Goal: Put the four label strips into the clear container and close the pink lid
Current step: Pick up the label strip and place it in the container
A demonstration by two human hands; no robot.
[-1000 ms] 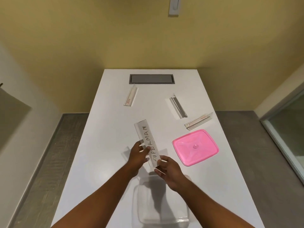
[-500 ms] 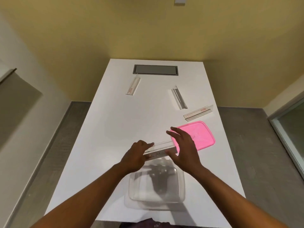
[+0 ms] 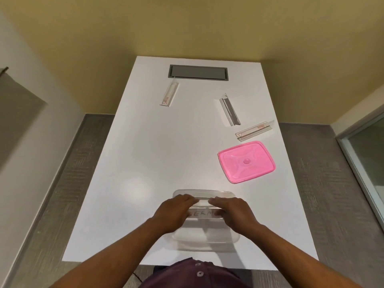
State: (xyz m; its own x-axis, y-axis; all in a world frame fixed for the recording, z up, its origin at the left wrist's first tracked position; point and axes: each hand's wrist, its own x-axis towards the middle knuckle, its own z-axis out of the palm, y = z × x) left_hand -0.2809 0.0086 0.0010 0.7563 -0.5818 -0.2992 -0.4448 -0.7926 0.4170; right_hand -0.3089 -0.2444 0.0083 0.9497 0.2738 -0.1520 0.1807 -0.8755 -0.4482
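Observation:
A clear container (image 3: 204,193) sits near the table's front edge. My left hand (image 3: 173,214) and my right hand (image 3: 232,215) each grip one end of a hand-lettered label strip (image 3: 203,214), held flat and crosswise inside the container's opening. Three more clear label strips lie on the table: one at the far left (image 3: 169,94), one at the far right middle (image 3: 229,111), and one (image 3: 254,130) just behind the pink lid (image 3: 246,161). The lid rests flat on the table, right of centre.
The white table (image 3: 145,159) has a grey recessed hatch (image 3: 198,72) at its far end. Grey floor shows on both sides, a yellow wall behind, and a glass door frame at the far right.
Both hands have carried the lettered strip from above the table down into the container, turning it from lengthwise to crosswise. The camera view has tilted down.

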